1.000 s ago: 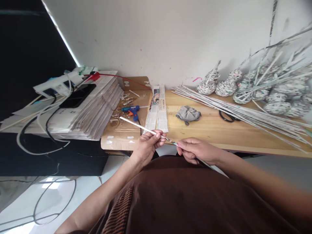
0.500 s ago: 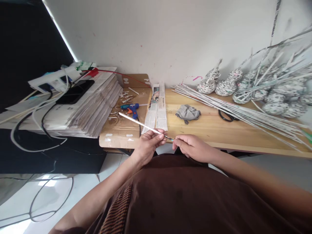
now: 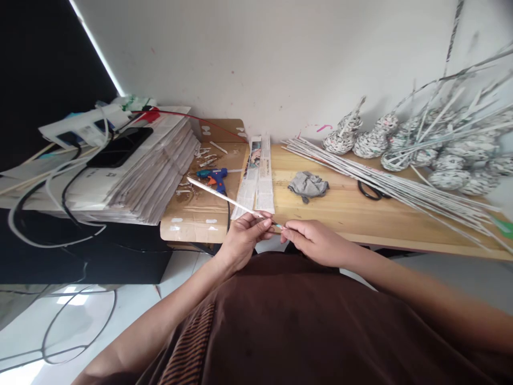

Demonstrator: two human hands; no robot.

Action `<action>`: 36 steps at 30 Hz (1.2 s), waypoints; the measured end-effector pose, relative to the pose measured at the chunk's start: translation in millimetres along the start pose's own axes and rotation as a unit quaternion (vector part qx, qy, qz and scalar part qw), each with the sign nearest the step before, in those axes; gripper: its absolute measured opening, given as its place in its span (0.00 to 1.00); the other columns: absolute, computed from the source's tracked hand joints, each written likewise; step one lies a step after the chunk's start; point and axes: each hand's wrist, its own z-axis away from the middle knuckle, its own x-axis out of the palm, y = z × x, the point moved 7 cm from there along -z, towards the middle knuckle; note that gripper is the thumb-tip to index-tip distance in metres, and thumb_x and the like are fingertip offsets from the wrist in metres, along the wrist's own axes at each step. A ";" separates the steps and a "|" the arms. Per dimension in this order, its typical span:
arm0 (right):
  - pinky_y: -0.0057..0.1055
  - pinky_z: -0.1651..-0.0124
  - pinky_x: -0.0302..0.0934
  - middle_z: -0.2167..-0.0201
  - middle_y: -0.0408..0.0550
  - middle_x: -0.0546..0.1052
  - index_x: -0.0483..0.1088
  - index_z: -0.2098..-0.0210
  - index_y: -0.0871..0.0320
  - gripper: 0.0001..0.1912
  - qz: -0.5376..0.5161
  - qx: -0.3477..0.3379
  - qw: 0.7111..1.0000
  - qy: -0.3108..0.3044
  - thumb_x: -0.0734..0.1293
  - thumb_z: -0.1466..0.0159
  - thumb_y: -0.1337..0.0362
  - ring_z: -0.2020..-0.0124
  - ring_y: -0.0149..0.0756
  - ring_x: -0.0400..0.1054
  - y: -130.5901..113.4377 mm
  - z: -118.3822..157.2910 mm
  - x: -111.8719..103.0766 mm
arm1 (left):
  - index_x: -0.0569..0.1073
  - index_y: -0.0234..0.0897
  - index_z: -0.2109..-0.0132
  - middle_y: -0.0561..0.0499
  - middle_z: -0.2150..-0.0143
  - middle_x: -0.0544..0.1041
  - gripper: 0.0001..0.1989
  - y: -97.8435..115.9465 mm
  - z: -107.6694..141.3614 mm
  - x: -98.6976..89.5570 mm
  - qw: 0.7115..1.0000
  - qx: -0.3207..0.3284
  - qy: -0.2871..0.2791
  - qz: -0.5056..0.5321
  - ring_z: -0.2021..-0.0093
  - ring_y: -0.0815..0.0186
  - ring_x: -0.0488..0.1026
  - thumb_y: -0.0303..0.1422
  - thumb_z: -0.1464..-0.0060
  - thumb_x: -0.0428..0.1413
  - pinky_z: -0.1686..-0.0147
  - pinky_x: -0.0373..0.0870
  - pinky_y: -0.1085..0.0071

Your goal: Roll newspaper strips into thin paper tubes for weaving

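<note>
A thin white rolled paper stick (image 3: 220,194) slants from the upper left down to my hands, just over the table's front edge. My left hand (image 3: 247,235) is closed on it, thumb against fingers. At its lower right end, where dark and light-blue print shows, my right hand (image 3: 310,238) pinches it. Behind my hands lie two newspaper strips (image 3: 263,184), side by side. A blue glue gun (image 3: 217,179) rests on cardboard (image 3: 192,216) to their left, and a crumpled grey cloth (image 3: 308,185) lies to their right.
At the left stands a tall paper stack (image 3: 160,171) with a black phone (image 3: 120,147) and a power strip (image 3: 86,125) with cables. Many paper sticks (image 3: 380,184) cross the right side over black-handled scissors (image 3: 369,191). Woven paper pieces (image 3: 371,143) stand along the wall.
The stick's far end has moved slightly left and up. My right hand has come a little closer to my left hand. The view has shifted slightly.
</note>
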 end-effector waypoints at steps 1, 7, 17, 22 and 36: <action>0.27 0.70 0.56 0.78 0.42 0.69 0.70 0.65 0.58 0.23 0.011 -0.006 1.000 0.005 0.57 0.33 0.46 0.77 0.29 0.62 -1.9 0.0 -0.2 | 0.77 0.33 0.63 0.51 0.69 0.76 0.11 -1.1 0.2 0.8 1.000 -0.006 -0.005 -0.017 0.70 0.72 0.73 0.32 0.54 0.66 0.71 0.71 0.78; 0.27 0.78 0.53 0.86 0.33 0.51 0.64 0.67 0.58 0.24 -0.197 0.076 0.961 -0.179 0.52 0.32 0.45 0.85 0.28 0.52 8.8 1.9 24.2 | 0.77 0.32 0.67 0.53 0.73 0.73 0.11 5.7 2.8 3.8 0.997 0.011 -0.012 -0.073 0.75 0.74 0.69 0.34 0.54 0.66 0.73 0.69 0.77; 0.29 0.71 0.56 0.81 0.42 0.64 0.68 0.66 0.59 0.24 0.048 -0.023 0.998 -0.035 0.51 0.30 0.49 0.77 0.32 0.62 -2.1 -0.4 7.8 | 0.75 0.32 0.66 0.52 0.76 0.75 0.11 8.2 3.0 4.7 0.999 -0.006 -0.008 -0.043 0.75 0.71 0.72 0.34 0.54 0.66 0.73 0.71 0.75; 0.27 0.74 0.56 0.82 0.40 0.65 0.70 0.62 0.60 0.25 -0.045 0.024 0.996 -0.076 0.53 0.32 0.46 0.80 0.29 0.61 2.8 -1.3 7.6 | 0.76 0.32 0.66 0.52 0.76 0.75 0.11 6.2 3.1 2.9 0.999 -0.010 -0.013 -0.036 0.75 0.72 0.71 0.33 0.55 0.67 0.74 0.69 0.77; 0.28 0.72 0.54 0.80 0.41 0.63 0.67 0.64 0.59 0.22 0.019 -0.001 0.999 -0.048 0.54 0.31 0.48 0.77 0.31 0.60 1.2 -2.4 7.5 | 0.78 0.31 0.64 0.49 0.71 0.78 0.11 1.1 4.0 0.0 0.998 -0.011 -0.024 -0.054 0.72 0.71 0.73 0.33 0.53 0.66 0.70 0.71 0.75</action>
